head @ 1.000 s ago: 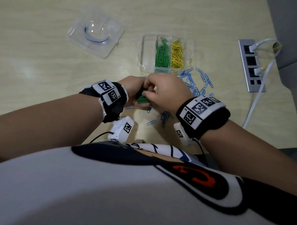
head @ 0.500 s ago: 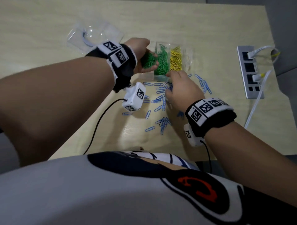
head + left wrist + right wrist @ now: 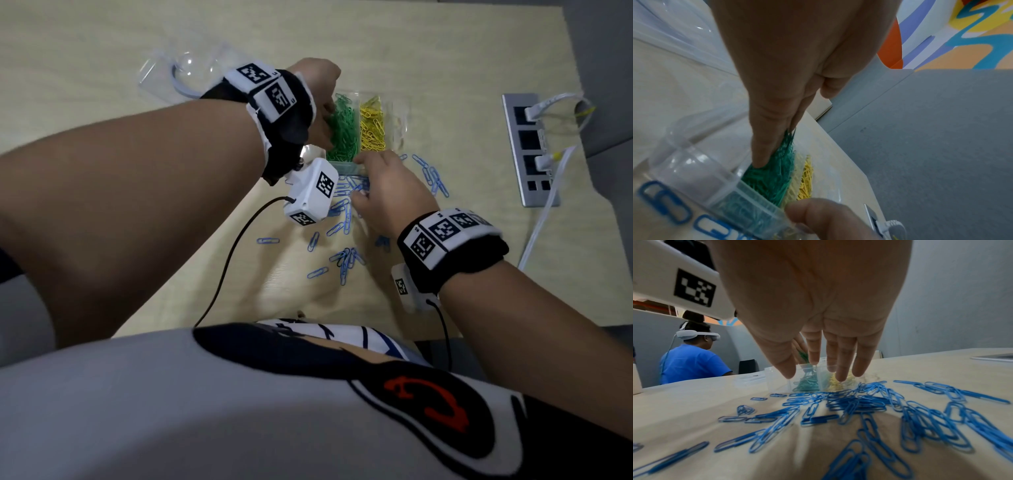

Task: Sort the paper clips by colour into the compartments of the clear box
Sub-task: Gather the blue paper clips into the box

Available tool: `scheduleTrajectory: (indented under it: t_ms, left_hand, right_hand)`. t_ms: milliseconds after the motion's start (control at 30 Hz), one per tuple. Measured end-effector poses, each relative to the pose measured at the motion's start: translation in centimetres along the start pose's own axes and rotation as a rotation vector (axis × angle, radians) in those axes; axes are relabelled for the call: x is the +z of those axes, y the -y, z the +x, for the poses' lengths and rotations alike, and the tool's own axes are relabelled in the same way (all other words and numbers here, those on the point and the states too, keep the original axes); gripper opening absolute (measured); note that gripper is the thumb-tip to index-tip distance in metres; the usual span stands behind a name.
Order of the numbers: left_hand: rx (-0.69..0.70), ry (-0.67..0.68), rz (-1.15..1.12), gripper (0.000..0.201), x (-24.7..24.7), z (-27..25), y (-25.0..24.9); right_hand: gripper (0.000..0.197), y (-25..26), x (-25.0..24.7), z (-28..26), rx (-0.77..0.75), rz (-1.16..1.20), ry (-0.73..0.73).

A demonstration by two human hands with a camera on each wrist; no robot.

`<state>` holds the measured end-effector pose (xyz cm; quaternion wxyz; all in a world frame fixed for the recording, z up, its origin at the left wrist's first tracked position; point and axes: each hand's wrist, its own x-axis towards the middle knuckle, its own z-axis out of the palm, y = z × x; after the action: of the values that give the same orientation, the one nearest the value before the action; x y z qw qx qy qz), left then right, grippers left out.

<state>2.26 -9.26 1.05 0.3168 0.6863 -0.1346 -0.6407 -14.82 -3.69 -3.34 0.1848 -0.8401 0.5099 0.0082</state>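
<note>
My head camera looks steeply down over my chest at the table [image 3: 445, 51], taking in both forearms. The camera on my left wrist sits close behind my left hand [image 3: 789, 65], looking along the fingers down into the clear box [image 3: 719, 183] from just above it. The one on my right wrist hangs low over the tabletop, facing forward under my right hand [image 3: 818, 305] toward the same box. All three views share that box and its green paper clips [image 3: 342, 133].
</note>
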Motion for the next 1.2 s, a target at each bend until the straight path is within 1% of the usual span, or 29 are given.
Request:
scheduleTrajectory:
  t_ms: [33,67,100,167,233,267,300,333,367,400,467,500,533,600,633,700,733,800,867,900,933,1000,1033,1067,1100,1133,1200]
  left_hand:
    - [0.004,0.054,-0.017,0.060,0.2,-0.5,0.0]
    - [0.003,0.062,-0.017,0.060,0.3,-0.6,0.0]
    - [0.030,0.042,0.014,0.058,0.3,-0.9,0.1]
    - [0.086,0.014,0.079,0.047,0.1,-1.9,0.4]
    - [0.151,0.006,0.185,0.028,-0.7,-2.4,1.0]
    - [0.174,0.003,0.218,0.020,-1.2,-2.6,1.4]
    - [0.190,0.003,0.261,0.014,-1.8,-2.8,1.9]
    - [0.224,-0.004,0.324,0.010,-2.3,-2.9,2.5]
    - [0.284,-0.028,0.446,0.009,-3.0,-2.8,3.1]
    - [0.359,-0.071,0.635,0.013,-3.7,-2.7,3.9]
    - [0.488,-0.188,1.091,0.026,-5.2,-2.3,5.4]
    - [0.524,-0.226,1.271,0.033,-5.8,-2.0,6.0]
    - [0.550,-0.242,1.402,0.040,-6.2,-1.7,6.5]
    - [0.591,-0.243,1.524,0.046,-6.6,-1.2,7.1]
    - [0.602,-0.238,1.537,0.045,-6.7,-1.1,7.1]
    - [0.627,-0.252,1.524,0.035,-6.5,-1.0,6.9]
    - [0.626,-0.272,1.516,0.029,-6.4,-0.9,6.6]
    - [0.598,-0.306,1.525,0.026,-6.2,-0.7,6.0]
    - [0.576,-0.313,1.547,0.026,-6.1,-0.7,5.6]
    - [0.573,-0.315,1.558,0.027,-6.0,-0.6,5.5]
    - [0.570,-0.322,1.563,0.027,-5.8,-0.7,5.4]
    - [0.565,-0.338,1.556,0.027,-5.6,-0.9,5.2]
    - [0.570,-0.345,1.541,0.026,-5.6,-1.0,5.3]
    - [0.578,-0.356,1.516,0.024,-5.6,-1.1,5.4]
    - [0.594,-0.371,1.477,0.024,-5.7,-1.2,5.6]
    - [0.614,-0.378,1.420,0.029,-5.7,-1.3,6.1]
    - [0.644,-0.351,1.343,0.045,-5.8,-2.1,7.3]
  right_hand:
    - [0.049,0.0,0.0,0.0,-0.003,0.000,0.007]
    - [0.048,-0.1,-0.1,-0.1,-0.008,0.011,0.004]
    - [0.045,-0.2,-0.3,-0.1,-0.009,0.036,-0.024]
    - [0.037,-0.9,-0.6,-0.2,0.027,0.120,-0.151]
    - [0.030,-2.2,-1.1,-0.1,0.151,0.179,-0.277]
    - [0.030,-3.1,-1.2,0.0,0.242,0.185,-0.308]
    - [0.031,-4.0,-1.2,0.1,0.333,0.179,-0.308]
    - [0.033,-5.0,-1.1,0.3,0.406,0.167,-0.282]
    - [0.036,-5.9,-0.8,0.5,0.449,0.158,-0.235]
    - [0.041,-6.6,-0.3,0.7,0.458,0.153,-0.167]
    - [0.050,-7.3,0.8,1.0,0.394,0.112,-0.016]
    - [0.054,-7.2,1.4,1.0,0.340,0.076,0.038]
    - [0.057,-6.8,2.0,1.0,0.283,0.048,0.072]
    - [0.063,-5.3,2.8,0.6,0.188,0.037,0.123]
    - [0.065,-4.6,3.0,0.2,0.152,0.038,0.151]
    - [0.063,-3.3,3.0,-0.7,0.098,0.054,0.185]
    - [0.059,-2.9,2.7,-1.1,0.073,0.075,0.175]
    - [0.049,-2.9,1.6,-1.7,0.072,0.142,0.095]
    - [0.045,-3.5,0.3,-2.1,0.168,0.171,-0.034]
    - [0.044,-4.1,-0.3,-2.2,0.251,0.148,-0.078]
    - [0.043,-4.7,-0.9,-2.3,0.356,0.110,-0.092]
    - [0.040,-5.8,-1.4,-2.4,0.581,0.020,-0.036]
    - [0.038,-6.1,-1.4,-2.5,0.659,-0.017,0.007]
    - [0.037,-6.2,-1.3,-2.6,0.703,-0.040,0.044]
    - [0.036,-6.1,-1.0,-2.8,0.715,-0.051,0.069]
    - [0.035,-5.9,-0.7,-2.9,0.702,-0.053,0.081]
    - [0.034,-5.1,-0.1,-3.0,0.609,-0.037,0.090]
